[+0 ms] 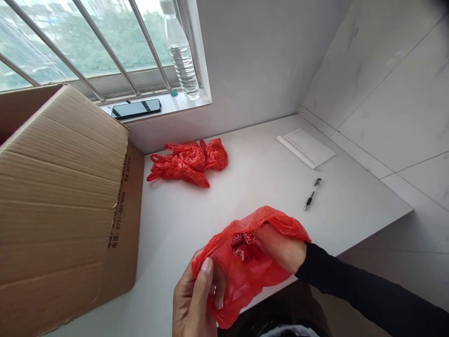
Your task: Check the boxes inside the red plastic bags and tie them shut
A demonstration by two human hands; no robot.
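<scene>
A red plastic bag (242, 290) is spread at the near edge of the white table, its mouth facing me. My left hand (196, 295) pinches the bag's left rim between thumb and fingers. Inside the bag lie several small red patterned packets (242, 248). My right hand (277, 245) reaches into the bag from the right, beside the packets. Its fingers are hidden behind the plastic and the packets, so I cannot tell what they touch.
A large open cardboard box (70, 224) stands at the left. Crumpled red plastic bags (189, 161) lie at the back of the table (252, 182). A paper pad (307, 147) and a pen (310, 199) lie at the right. The windowsill bears a phone (136, 108) and a water bottle (184, 65).
</scene>
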